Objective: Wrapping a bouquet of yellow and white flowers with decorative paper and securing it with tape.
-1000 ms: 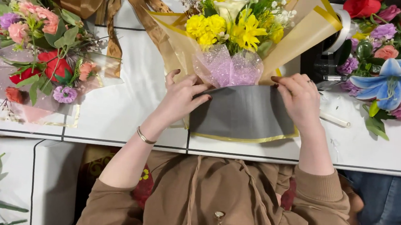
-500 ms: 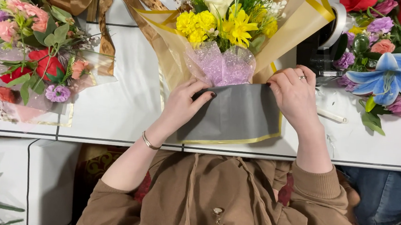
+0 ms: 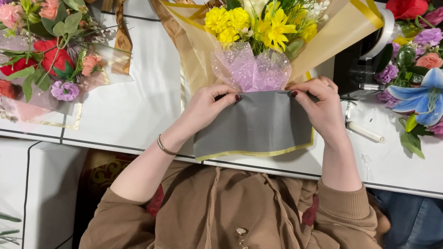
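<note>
A yellow-flower bouquet [image 3: 260, 23] wrapped in tan paper with pink mesh [image 3: 250, 69] lies on the white table [image 3: 140, 103], its stems towards me. A grey wrapping sheet with a yellow edge [image 3: 255, 127] covers the lower part. My left hand [image 3: 210, 105] pinches the sheet's top left edge. My right hand [image 3: 322, 108] pinches the top right edge, pressed against the bouquet.
A pink and red bouquet [image 3: 35, 38] lies at the left. Gold ribbon [image 3: 120, 8] trails at the back. Blue, purple and red flowers [image 3: 434, 61] crowd the right, beside a black tape dispenser [image 3: 363, 67]. A white stick [image 3: 364, 132] lies near my right wrist.
Both hands have slid the grey sheet's upper edge further up onto the bouquet, closer to the pink mesh. The bouquet shifted slightly towards the right.
</note>
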